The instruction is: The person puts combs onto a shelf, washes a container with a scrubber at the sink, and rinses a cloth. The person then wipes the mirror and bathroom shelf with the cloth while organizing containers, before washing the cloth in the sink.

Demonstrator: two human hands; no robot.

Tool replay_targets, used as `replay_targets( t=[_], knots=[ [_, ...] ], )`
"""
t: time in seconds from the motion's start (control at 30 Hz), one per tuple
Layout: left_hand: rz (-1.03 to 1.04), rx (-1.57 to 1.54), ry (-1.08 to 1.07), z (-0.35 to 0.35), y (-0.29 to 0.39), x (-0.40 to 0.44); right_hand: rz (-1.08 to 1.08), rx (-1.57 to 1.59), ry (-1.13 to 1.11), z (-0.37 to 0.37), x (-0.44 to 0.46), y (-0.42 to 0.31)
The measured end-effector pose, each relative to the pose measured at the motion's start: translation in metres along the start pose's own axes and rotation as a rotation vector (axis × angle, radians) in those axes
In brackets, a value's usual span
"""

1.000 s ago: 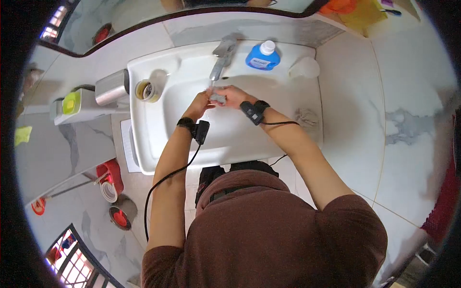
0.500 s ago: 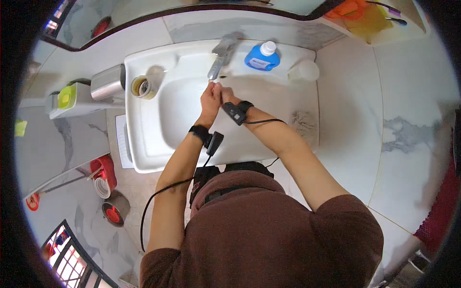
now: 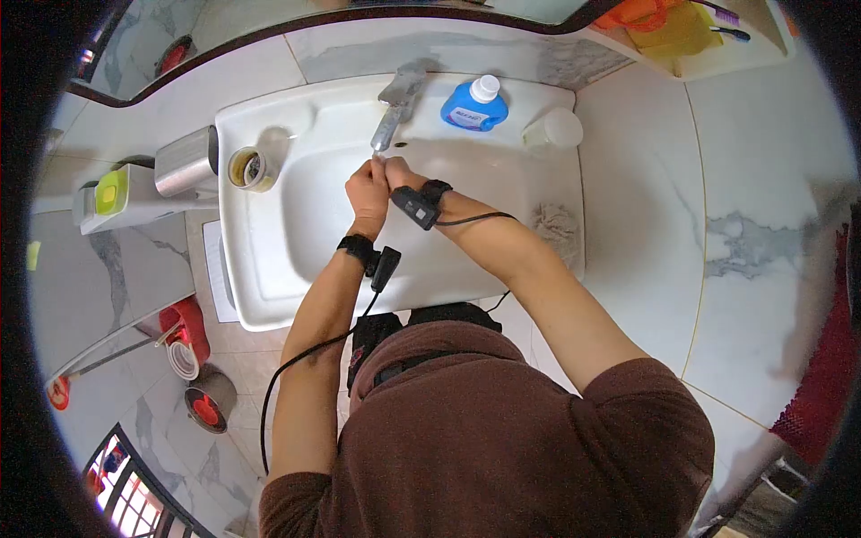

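Observation:
My left hand (image 3: 367, 190) and my right hand (image 3: 400, 172) are pressed together just below the spout of the chrome faucet (image 3: 387, 128), over the basin of the white sink (image 3: 323, 215). Both sets of fingers are closed. Whatever lies between them is hidden by the hands. A black strap with a small box and cable sits on each wrist. Behind the basin, right of the faucet, stands a blue bottle (image 3: 473, 105) with a white cap.
A jar (image 3: 251, 169) stands on the sink's left ledge, a white cup (image 3: 553, 130) at the back right. A crumpled cloth (image 3: 554, 228) lies on the right rim. A mirror edge overhangs the back; a shelf (image 3: 744, 54) juts out at upper right.
One second ago a grey-white cloth-like piece showed between my hands; now it is out of sight. My hands have closed together, and the whole view has shifted slightly.

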State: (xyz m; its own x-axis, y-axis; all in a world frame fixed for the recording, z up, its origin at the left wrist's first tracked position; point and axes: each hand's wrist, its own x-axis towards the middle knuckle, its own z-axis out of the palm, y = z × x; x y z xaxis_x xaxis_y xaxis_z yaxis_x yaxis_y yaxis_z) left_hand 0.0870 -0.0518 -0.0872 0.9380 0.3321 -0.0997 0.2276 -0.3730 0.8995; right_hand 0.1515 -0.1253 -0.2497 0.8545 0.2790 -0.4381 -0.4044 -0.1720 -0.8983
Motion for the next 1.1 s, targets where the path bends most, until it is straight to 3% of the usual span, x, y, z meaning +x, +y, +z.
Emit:
replay_targets(
  t=[0.07, 0.1, 0.17, 0.27, 0.3, 0.37, 0.43, 0.47, 0.5, 0.57, 0.6, 0.63, 0.77, 0.83, 0.93, 1.1],
  knots=[
    [0.049, 0.076, 0.019, 0.000, -0.014, 0.004, -0.143, -0.175, -0.067, 0.000, -0.005, 0.003],
    [0.079, 0.120, 0.027, -0.001, -0.027, 0.010, -0.101, -0.145, -0.096, -0.002, -0.028, -0.025],
    [0.016, 0.186, -0.007, -0.006, -0.030, 0.014, 0.092, 0.012, -0.078, -0.001, -0.042, -0.050],
    [0.193, 0.277, 0.029, 0.004, -0.070, 0.034, 0.334, 0.312, 0.003, 0.002, -0.067, -0.094],
    [0.241, 0.379, -0.064, 0.015, -0.115, 0.051, 0.279, 0.366, 0.007, 0.003, -0.078, -0.110],
    [-0.103, 0.066, -0.253, 0.007, -0.102, 0.049, 0.169, 0.471, 0.009, 0.000, -0.096, -0.131],
    [-0.541, -0.473, -0.464, -0.015, -0.080, 0.043, 0.054, 0.099, -0.001, -0.013, -0.095, -0.128],
    [-0.614, -0.660, -0.447, -0.011, -0.076, 0.040, -0.009, -0.084, -0.009, -0.015, -0.093, -0.125],
    [-0.658, -0.796, -0.499, -0.012, -0.063, 0.037, -0.282, -0.167, 0.026, -0.010, -0.096, -0.119],
    [-0.771, -1.210, -0.621, -0.006, -0.066, 0.043, -0.414, -0.383, 0.009, -0.012, -0.103, -0.116],
    [-0.727, -1.201, -0.631, 0.000, -0.073, 0.046, -0.484, -0.494, 0.000, -0.013, -0.109, -0.121],
    [-0.685, -1.193, -0.643, 0.008, -0.080, 0.047, -0.347, -0.532, 0.083, -0.012, -0.117, -0.124],
    [-0.683, -1.210, -0.606, 0.006, -0.054, 0.037, -0.584, -0.593, 0.383, -0.031, -0.138, -0.136],
    [-0.728, -1.197, -0.609, 0.006, -0.050, 0.038, -0.621, -0.664, 0.488, -0.039, -0.154, -0.174],
    [-0.703, -1.096, -0.549, 0.016, -0.058, 0.042, -0.852, -0.803, 0.569, -0.039, -0.159, -0.216],
    [-0.758, -1.116, -0.446, 0.007, -0.036, 0.036, -0.915, -0.940, 0.377, -0.037, -0.148, -0.232]
  ],
)
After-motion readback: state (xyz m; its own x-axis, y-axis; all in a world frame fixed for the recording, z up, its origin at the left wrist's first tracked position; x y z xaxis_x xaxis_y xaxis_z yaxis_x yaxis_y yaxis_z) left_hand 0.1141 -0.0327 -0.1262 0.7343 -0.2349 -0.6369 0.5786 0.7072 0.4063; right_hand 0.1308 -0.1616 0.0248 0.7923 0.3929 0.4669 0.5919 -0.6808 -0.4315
